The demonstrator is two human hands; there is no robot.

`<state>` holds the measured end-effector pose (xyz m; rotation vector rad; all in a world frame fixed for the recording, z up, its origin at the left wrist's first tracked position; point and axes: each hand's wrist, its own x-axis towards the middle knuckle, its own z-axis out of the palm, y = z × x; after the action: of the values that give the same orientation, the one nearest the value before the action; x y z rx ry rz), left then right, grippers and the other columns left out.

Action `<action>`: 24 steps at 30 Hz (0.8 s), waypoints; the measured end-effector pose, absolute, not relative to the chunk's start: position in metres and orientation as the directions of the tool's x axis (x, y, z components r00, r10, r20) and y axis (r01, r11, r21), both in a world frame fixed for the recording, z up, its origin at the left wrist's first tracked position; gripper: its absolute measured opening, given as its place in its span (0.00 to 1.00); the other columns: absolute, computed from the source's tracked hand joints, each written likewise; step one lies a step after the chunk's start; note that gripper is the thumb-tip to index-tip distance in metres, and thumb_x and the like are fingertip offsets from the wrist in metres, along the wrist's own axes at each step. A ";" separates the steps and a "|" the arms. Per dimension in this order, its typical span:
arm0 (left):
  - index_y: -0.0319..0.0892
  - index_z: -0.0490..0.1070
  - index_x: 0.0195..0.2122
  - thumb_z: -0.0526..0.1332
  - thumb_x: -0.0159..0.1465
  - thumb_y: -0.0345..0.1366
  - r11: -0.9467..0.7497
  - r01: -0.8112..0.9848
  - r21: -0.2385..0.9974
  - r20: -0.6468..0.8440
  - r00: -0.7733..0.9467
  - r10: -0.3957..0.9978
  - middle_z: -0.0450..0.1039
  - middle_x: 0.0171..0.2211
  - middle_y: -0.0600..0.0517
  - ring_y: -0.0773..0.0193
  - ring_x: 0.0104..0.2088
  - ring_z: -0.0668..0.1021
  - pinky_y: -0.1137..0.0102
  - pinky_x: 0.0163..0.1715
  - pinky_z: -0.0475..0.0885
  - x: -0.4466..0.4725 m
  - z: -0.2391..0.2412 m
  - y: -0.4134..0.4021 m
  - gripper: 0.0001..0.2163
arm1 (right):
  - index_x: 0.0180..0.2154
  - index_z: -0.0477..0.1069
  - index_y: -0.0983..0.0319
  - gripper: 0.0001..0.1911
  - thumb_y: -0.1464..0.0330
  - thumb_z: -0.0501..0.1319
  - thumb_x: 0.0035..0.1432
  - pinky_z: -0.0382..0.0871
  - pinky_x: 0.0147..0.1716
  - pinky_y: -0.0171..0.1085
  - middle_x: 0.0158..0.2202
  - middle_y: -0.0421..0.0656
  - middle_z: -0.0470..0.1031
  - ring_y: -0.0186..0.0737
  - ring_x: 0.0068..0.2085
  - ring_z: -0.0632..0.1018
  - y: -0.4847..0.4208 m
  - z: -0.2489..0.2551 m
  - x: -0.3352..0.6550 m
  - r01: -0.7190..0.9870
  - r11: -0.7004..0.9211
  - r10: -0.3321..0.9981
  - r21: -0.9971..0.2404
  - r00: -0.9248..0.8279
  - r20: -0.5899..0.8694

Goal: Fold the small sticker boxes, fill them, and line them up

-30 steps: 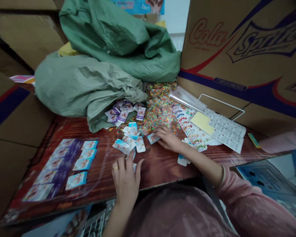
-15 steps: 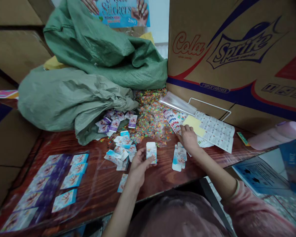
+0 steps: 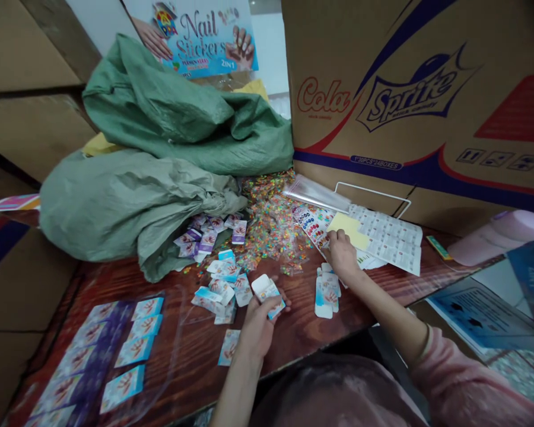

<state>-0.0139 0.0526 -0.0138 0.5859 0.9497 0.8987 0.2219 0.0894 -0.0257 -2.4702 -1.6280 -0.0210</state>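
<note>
Centrally, low in the head view, the left hand point(image 3: 257, 325) pinches a small blue-and-white box point(image 3: 267, 293) just above the wooden table point(image 3: 293, 332). Right of centre, the right hand point(image 3: 342, 256) presses its fingertips on a colourful sticker sheet point(image 3: 314, 220), just beside a yellow pad point(image 3: 349, 228). Loose flat boxes point(image 3: 220, 284) lie left of the held one; green sacks point(image 3: 160, 154) fill the upper left

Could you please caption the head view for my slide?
Left hand holds a small box; right hand touches sticker sheets.
</note>
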 end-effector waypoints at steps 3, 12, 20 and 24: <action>0.45 0.72 0.41 0.67 0.49 0.31 0.515 -0.385 0.766 -0.433 0.282 0.856 0.74 0.28 0.55 0.64 0.27 0.77 0.69 0.29 0.73 -0.014 -0.013 0.051 0.17 | 0.44 0.69 0.65 0.10 0.71 0.58 0.60 0.65 0.41 0.37 0.43 0.50 0.71 0.45 0.44 0.73 0.093 -0.027 0.228 0.906 -0.379 0.910 -0.186 0.402 0.103; 0.43 0.71 0.39 0.68 0.49 0.33 0.498 -0.352 0.793 -0.424 0.269 0.865 0.73 0.25 0.56 0.65 0.27 0.76 0.70 0.29 0.72 -0.015 -0.018 0.050 0.15 | 0.46 0.71 0.65 0.13 0.69 0.54 0.63 0.64 0.37 0.37 0.42 0.52 0.71 0.45 0.42 0.75 0.098 -0.033 0.234 0.894 -0.389 0.905 -0.222 0.416 0.089; 0.41 0.69 0.38 0.70 0.46 0.33 0.526 -0.348 0.776 -0.462 0.254 0.850 0.74 0.24 0.56 0.65 0.26 0.77 0.72 0.27 0.71 -0.009 -0.018 0.049 0.18 | 0.37 0.74 0.64 0.11 0.73 0.53 0.62 0.63 0.35 0.37 0.42 0.52 0.72 0.46 0.44 0.73 0.099 -0.036 0.231 0.881 -0.352 0.902 -0.315 0.409 0.137; 0.42 0.68 0.36 0.71 0.47 0.34 0.517 -0.335 0.788 -0.448 0.265 0.854 0.75 0.24 0.55 0.63 0.27 0.79 0.70 0.29 0.72 -0.009 -0.017 0.050 0.17 | 0.36 0.73 0.64 0.09 0.72 0.54 0.60 0.63 0.35 0.36 0.40 0.51 0.74 0.45 0.42 0.74 0.099 -0.032 0.234 0.833 -0.338 0.875 -0.437 0.450 0.180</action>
<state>-0.0090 0.0497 -0.0173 0.6244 0.9977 0.8778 0.2343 0.0992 -0.0322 -2.2357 -1.4310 0.1192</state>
